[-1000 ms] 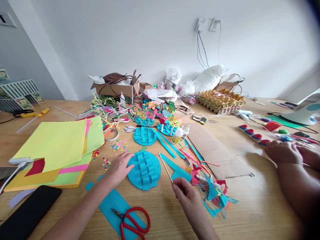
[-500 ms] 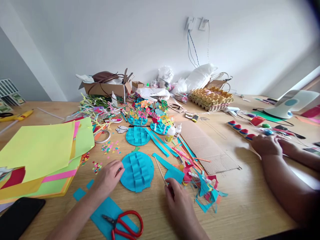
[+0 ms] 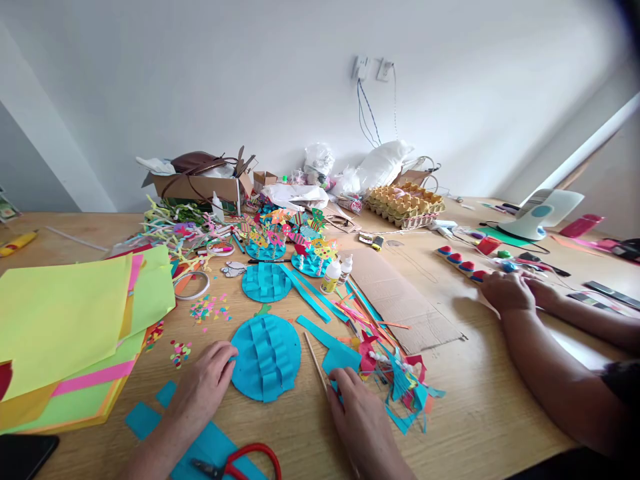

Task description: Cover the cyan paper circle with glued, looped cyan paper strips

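Note:
A round blue paper disc (image 3: 241, 370) with looped paper strips glued across it lies on the table before me. My left hand (image 3: 213, 373) is at its left edge, fingers closed on the rim. Right of the disc, my right hand (image 3: 357, 410) grips a thin wooden stick (image 3: 315, 357) that points away from me. A bit of blue shows among its fingers; what it is I cannot make out. Blue paper pieces (image 3: 343, 359) lie just beyond that hand. Under my left forearm is a blue sheet (image 3: 213, 443), with red-handled scissors (image 3: 255, 450) on it.
Coloured paper sheets (image 3: 60, 300) are stacked at left, above a black phone (image 3: 25, 453). Ahead are a second blue disc (image 3: 265, 281), glue bottles (image 3: 331, 277), paper scraps (image 3: 405, 380) and cardboard (image 3: 400, 300). At right, another person's hands (image 3: 510, 290) work at a strip with red-and-blue pieces (image 3: 454, 259).
The view has shifted slightly, so most things appear further left and lower. My left hand stays at the disc's edge, and my right hand still grips the stick.

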Motion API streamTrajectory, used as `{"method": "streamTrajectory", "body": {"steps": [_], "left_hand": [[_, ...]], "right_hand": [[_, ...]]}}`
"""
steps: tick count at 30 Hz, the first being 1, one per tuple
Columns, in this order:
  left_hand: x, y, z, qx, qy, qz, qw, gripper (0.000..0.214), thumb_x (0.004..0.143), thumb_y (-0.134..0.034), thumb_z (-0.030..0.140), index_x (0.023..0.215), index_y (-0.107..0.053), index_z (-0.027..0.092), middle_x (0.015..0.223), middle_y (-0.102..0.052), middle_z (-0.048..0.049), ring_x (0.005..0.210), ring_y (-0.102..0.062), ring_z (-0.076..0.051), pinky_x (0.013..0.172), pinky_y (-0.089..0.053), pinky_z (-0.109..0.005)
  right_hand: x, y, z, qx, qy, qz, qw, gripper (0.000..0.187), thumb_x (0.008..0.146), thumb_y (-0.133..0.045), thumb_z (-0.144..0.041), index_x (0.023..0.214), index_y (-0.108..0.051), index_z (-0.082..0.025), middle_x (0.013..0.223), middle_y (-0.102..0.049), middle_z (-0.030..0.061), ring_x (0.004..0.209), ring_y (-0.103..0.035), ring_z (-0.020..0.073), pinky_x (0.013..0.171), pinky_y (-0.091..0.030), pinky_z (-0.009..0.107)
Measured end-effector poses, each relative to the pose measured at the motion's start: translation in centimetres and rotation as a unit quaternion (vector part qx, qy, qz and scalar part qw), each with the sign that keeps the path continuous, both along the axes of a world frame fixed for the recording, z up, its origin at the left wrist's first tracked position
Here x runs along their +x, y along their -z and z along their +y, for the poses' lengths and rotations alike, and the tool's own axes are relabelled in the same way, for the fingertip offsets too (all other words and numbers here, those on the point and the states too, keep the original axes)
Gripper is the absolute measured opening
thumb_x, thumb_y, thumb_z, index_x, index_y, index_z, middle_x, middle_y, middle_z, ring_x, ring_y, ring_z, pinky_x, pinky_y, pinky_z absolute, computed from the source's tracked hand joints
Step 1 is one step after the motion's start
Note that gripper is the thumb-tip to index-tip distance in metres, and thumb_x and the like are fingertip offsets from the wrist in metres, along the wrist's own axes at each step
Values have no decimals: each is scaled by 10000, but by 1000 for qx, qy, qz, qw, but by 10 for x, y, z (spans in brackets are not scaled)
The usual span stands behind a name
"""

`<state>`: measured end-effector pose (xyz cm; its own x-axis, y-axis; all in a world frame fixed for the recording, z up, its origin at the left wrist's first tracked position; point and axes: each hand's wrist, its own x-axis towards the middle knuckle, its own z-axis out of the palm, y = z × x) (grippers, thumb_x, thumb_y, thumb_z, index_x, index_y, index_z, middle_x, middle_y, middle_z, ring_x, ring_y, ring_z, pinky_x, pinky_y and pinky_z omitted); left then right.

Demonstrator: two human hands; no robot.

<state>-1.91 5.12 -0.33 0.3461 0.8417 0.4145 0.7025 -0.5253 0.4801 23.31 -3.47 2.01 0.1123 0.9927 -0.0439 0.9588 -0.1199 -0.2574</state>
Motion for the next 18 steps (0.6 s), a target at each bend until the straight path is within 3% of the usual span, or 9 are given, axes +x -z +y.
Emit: {"method": "streamTrajectory", "body": {"steps": [4, 7, 12, 18], "left_hand": [[-2, 5, 1, 16, 2, -10, 1000, 190, 827, -389, 243, 805, -578, 238, 823, -632, -27, 776, -613, -184, 696, -503, -290], [-4, 8, 3, 37, 6, -19, 999, 197, 836, -390, 243, 822, -586, 233, 831, -640, -30, 790, -619, -181, 707, -510, -283], [-7, 11, 5, 84, 5, -38, 996, 210, 851, -387, 232, 845, -597, 219, 822, -651, -34, 782, -633, -177, 707, -517, -273], [-5, 10, 4, 83, 22, -43, 995, 214, 856, -386, 200, 856, -600, 210, 823, -647, -39, 784, -628, -169, 707, -515, -263]], "right_hand": [[17, -26, 29, 32, -6, 4, 999, 174, 863, -403, -198, 876, -577, -197, 888, -622, 33, 760, -600, 150, 616, -377, 226], [30, -36, 62, 19, -1, -52, 998, 184, 853, -419, -209, 927, -587, -196, 963, -623, 44, 860, -589, 161, 667, -382, 230], [44, -29, 108, -37, 8, -120, 992, 209, 821, -461, -193, 971, -602, -154, 972, -635, 96, 895, -598, 195, 675, -399, 246], [45, -24, 127, -92, 12, -157, 983, 198, 811, -463, -156, 882, -647, -136, 910, -663, 135, 853, -631, 223, 660, -428, 268]]}}
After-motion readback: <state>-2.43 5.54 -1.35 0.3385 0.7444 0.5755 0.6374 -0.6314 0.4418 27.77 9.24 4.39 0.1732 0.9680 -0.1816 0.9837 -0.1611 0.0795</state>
